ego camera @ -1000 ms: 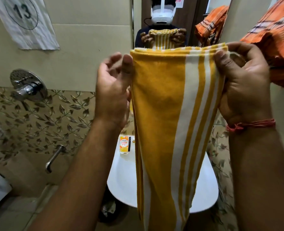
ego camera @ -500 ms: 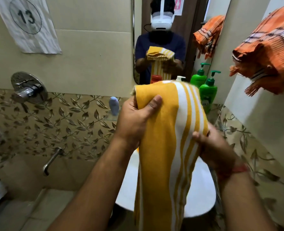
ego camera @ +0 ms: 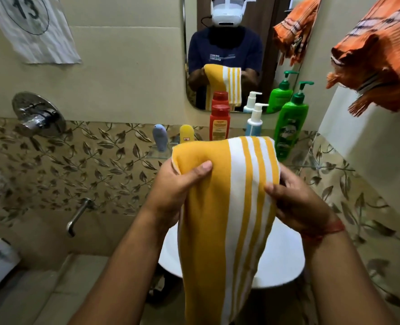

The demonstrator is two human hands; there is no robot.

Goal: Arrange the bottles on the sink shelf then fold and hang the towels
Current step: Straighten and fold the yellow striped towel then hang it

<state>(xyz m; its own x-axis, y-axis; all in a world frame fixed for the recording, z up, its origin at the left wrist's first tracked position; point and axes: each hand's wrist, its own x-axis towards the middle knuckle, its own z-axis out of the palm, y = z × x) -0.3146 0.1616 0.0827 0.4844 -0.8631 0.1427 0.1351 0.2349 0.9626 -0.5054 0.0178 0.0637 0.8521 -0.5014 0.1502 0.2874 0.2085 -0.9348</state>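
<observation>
While you pinch the yellow striped towel point(ego camera: 227, 207) by its folded top, left hand point(ego camera: 178, 191) and right hand point(ego camera: 295, 205) gripping either edge, its long axis hangs straight down over the basin point(ego camera: 281, 266). Orange towel point(ego camera: 377, 57) hangs up to your right, so the right hand's nearer; there's open room above the bottles point(ego camera: 290, 127).

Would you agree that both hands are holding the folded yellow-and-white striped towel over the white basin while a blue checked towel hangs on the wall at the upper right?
Not quite: the head view shows the checked towel hanging at upper right is orange, not blue. The rest holds: the left hand and right hand hold the folded yellow-and-white striped towel over the white basin.
</observation>
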